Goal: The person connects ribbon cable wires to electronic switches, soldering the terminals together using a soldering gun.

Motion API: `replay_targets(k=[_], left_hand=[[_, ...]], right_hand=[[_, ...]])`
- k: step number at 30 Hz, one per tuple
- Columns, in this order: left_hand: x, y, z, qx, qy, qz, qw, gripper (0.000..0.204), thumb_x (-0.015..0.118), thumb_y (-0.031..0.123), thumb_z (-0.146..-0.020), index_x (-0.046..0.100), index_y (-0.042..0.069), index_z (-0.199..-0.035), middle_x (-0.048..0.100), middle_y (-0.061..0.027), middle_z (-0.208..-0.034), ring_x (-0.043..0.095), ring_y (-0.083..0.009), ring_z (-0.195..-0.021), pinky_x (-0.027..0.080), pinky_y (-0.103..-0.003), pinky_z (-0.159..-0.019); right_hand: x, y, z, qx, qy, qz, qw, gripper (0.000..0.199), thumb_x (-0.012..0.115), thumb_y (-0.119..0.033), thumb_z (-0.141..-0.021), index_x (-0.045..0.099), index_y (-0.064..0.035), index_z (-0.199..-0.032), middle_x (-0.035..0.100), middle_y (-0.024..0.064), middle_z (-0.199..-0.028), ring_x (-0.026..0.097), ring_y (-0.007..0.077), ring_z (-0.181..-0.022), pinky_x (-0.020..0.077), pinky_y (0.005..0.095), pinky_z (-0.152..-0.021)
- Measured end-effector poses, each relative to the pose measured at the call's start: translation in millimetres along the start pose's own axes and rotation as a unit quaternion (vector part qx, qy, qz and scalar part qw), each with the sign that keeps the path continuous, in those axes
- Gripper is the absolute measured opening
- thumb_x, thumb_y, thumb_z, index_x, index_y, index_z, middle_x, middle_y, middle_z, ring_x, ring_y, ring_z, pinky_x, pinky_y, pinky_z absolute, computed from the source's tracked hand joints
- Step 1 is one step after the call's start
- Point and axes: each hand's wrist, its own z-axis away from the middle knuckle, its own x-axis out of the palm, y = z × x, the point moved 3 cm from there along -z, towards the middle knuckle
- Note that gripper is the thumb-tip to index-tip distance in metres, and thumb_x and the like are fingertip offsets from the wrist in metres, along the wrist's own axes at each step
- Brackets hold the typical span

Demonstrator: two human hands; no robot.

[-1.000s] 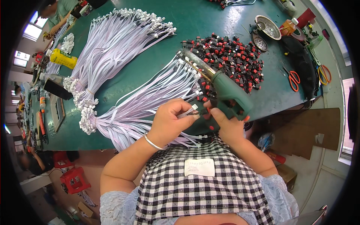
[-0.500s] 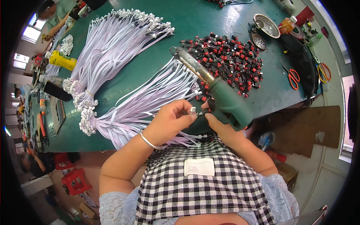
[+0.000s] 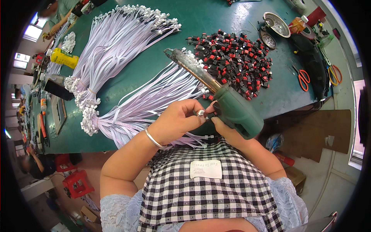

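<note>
1. the green table (image 3: 201, 19) carries two bundles of white ribbon cables (image 3: 114, 46); i cannot tell how many are finished.
2. a big heap of red-and-black switches (image 3: 235, 63) lies loose, so much seems left.
3. a green-handled tool (image 3: 239, 110) partly covers the right hand (image 3: 228, 130), its grip unclear.
4. the left hand (image 3: 176, 119) pinches a white connector (image 3: 201, 113).
5. a small dark part (image 3: 210, 115) sits between the hands, joined or not i cannot tell.

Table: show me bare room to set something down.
Bare table lies between upper cables and red-black pile, and between that pile and left scissors. Crowded: around left hand and right hand, by lower cables and green tool.
</note>
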Motion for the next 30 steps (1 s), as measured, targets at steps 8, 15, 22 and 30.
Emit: replay_targets(k=[8, 15, 22, 30], left_hand=[[2.1, -1.2, -2.9, 0.008, 0.007, 0.011, 1.000, 0.006, 0.057, 0.006, -0.077, 0.053, 0.003, -0.078, 0.050, 0.0047, -0.072, 0.040, -0.0003, -0.062, 0.032, -0.016, -0.053], [-4.3, 0.2, -2.6, 0.006, 0.056, 0.052, 0.997, 0.008, 0.056, 0.003, -0.077, 0.049, 0.006, -0.074, 0.053, -0.0009, -0.084, 0.047, -0.0061, -0.073, 0.038, -0.020, -0.066], [-3.0, 1.7, -7.3, -0.012, 0.073, 0.040, 0.996, 0.007, 0.055, 0.002, -0.076, 0.050, 0.005, -0.075, 0.051, 0.0011, -0.077, 0.044, -0.0039, -0.068, 0.035, -0.018, -0.060], [-1.8, -3.4, -9.8, 0.018, 0.077, 0.039, 0.996, 0.004, 0.054, 0.001, -0.077, 0.051, 0.004, -0.078, 0.050, 0.0023, -0.074, 0.042, -0.0031, -0.065, 0.034, -0.018, -0.058]], right_hand=[[-3.3, 1.6, 1.4, -0.009, 0.006, 0.056, 0.998, 0.036, 0.053, 0.006, -0.074, 0.047, -0.0013, -0.109, 0.055, 0.0071, -0.098, 0.054, 0.0143, -0.090, 0.0447, 0.0287, -0.080], [-46.5, -9.1, 48.6, 0.073, 0.039, 0.075, 0.994, 0.041, 0.067, -0.004, -0.067, 0.054, -0.0039, -0.106, 0.057, 0.0153, -0.099, 0.058, 0.0265, -0.084, 0.0477, 0.0350, -0.073], [-54.9, 15.7, 98.4, 0.072, -0.029, 0.108, 0.991, 0.020, 0.058, 0.002, -0.064, 0.055, -0.0001, -0.083, 0.057, 0.0079, -0.074, 0.058, 0.0188, -0.069, 0.0467, 0.0289, -0.068], [-57.5, 98.6, 151.2, -0.056, 0.022, 0.048, 0.997, 0.023, 0.066, -0.006, -0.066, 0.058, 0.0033, -0.085, 0.060, 0.0135, -0.080, 0.060, 0.0223, -0.071, 0.0492, 0.0296, -0.064]])
